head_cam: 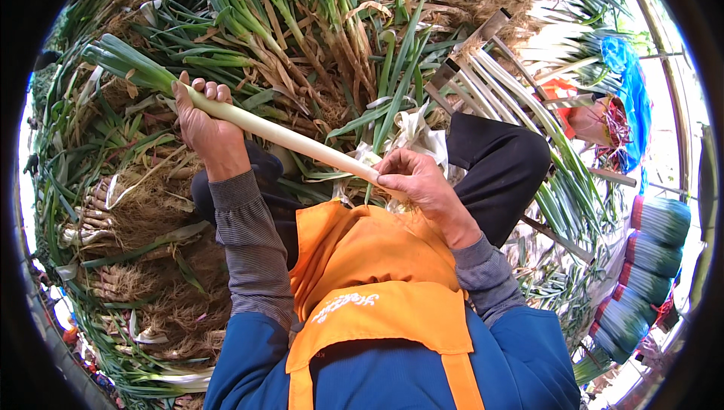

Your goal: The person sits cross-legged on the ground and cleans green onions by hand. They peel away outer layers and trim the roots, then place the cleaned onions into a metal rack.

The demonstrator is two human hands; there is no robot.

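Observation:
A long leek (pixel 283 131) lies slantwise across my lap, its white shaft bare and its green leaves cut short at the upper left. My left hand (pixel 206 121) is closed round the shaft just below the green part. Near the root end, my right hand (pixel 421 186) pinches the leek between thumb and fingers; some roots show beneath that hand. Pale stripped leaf skins (pixel 421 133) lie between my knees, beyond the right hand. An orange apron (pixel 373 246) covers my lap.
Untrimmed leeks (pixel 339 53) with brown outer leaves are heaped ahead. Rooty bundles (pixel 130 212) lie at left. At right, a metal-and-wood rack (pixel 571 101) holds cleaned leeks (pixel 509 99). Beyond it are a container of red ties (pixel 597 121), a blue plastic bag (pixel 636 101) and tied leek bundles (pixel 650 257).

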